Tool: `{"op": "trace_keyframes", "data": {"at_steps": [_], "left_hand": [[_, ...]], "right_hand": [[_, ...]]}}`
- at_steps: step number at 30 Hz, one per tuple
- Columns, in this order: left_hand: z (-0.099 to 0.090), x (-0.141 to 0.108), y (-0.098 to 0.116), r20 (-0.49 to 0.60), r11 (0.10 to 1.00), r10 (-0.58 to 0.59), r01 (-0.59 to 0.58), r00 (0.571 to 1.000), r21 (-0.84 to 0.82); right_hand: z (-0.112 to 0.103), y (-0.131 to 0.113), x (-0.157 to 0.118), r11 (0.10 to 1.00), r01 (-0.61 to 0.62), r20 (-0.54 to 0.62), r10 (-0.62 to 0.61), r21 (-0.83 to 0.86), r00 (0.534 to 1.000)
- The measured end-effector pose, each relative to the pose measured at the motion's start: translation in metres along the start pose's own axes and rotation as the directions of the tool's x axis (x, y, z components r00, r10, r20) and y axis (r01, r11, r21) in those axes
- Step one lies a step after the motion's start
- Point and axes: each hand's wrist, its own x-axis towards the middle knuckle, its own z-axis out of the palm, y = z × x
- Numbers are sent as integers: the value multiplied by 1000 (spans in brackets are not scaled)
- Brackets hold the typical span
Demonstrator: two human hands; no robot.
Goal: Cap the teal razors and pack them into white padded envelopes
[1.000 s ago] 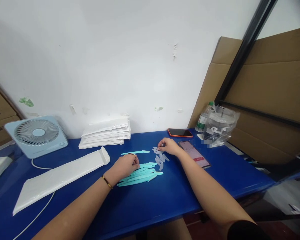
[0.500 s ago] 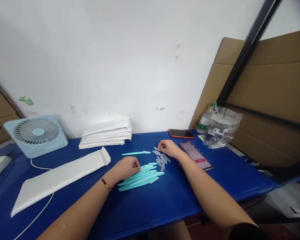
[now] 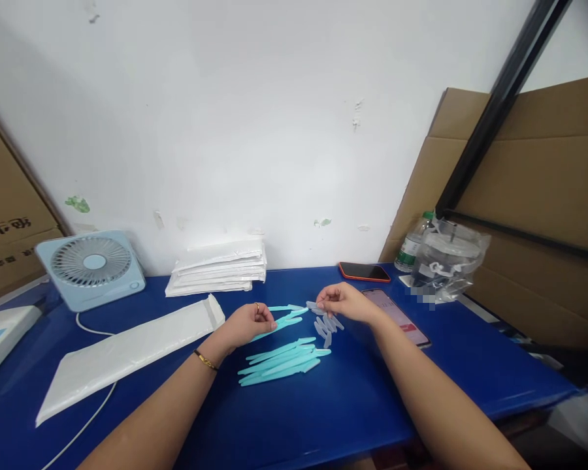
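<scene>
My left hand (image 3: pixel 249 324) is closed, pinching teal eyebrow razors (image 3: pixel 290 320) whose blade ends point right. Just behind them another teal razor lies on the table, partly covered. A loose pile of teal eyebrow razors (image 3: pixel 281 362) rests in front of my left hand. My right hand (image 3: pixel 343 303) has thumb and fingers pinched on a small clear blade cap (image 3: pixel 313 306), close to the tips of the held razors. Several more clear caps (image 3: pixel 329 324) are scattered on the table below my right fingers.
On the blue table (image 3: pixel 362 405) lie a white padded envelope (image 3: pixel 132 359), a stack of white envelopes (image 3: pixel 218 267), an orange-edged phone (image 3: pixel 364 271) and another phone (image 3: pixel 396 316). A blue fan (image 3: pixel 94 267) stands left; a bottle (image 3: pixel 411 248) and bagged cup (image 3: pixel 445 258) stand right.
My left hand has lifted off the pile with razors and moved up and away. My right hand has shifted slightly beside the caps. The camera view has turned a little left.
</scene>
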Motion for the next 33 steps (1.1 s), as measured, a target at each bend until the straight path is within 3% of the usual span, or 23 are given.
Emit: {"op": "trace_keyframes", "data": {"at_steps": [9, 18, 22, 29, 33], "left_hand": [[-1, 5, -10, -9, 999, 14, -13, 1000, 43], [7, 6, -11, -33, 995, 42, -39, 999, 94], [6, 5, -9, -30, 994, 40, -37, 999, 106], [4, 7, -14, -22, 962, 32, -25, 999, 274], [3, 3, -13, -24, 937, 13, -4, 1000, 349]], "right_hand": [[2, 3, 0, 999, -10, 34, 11, -39, 999], [26, -5, 1, 992, 23, 67, -14, -123, 998], [27, -3, 2, 991, 25, 49, -19, -135, 999], [1, 9, 10, 990, -29, -138, 10, -139, 990], [0, 17, 20, 986, -75, -198, 44, -150, 979]]}}
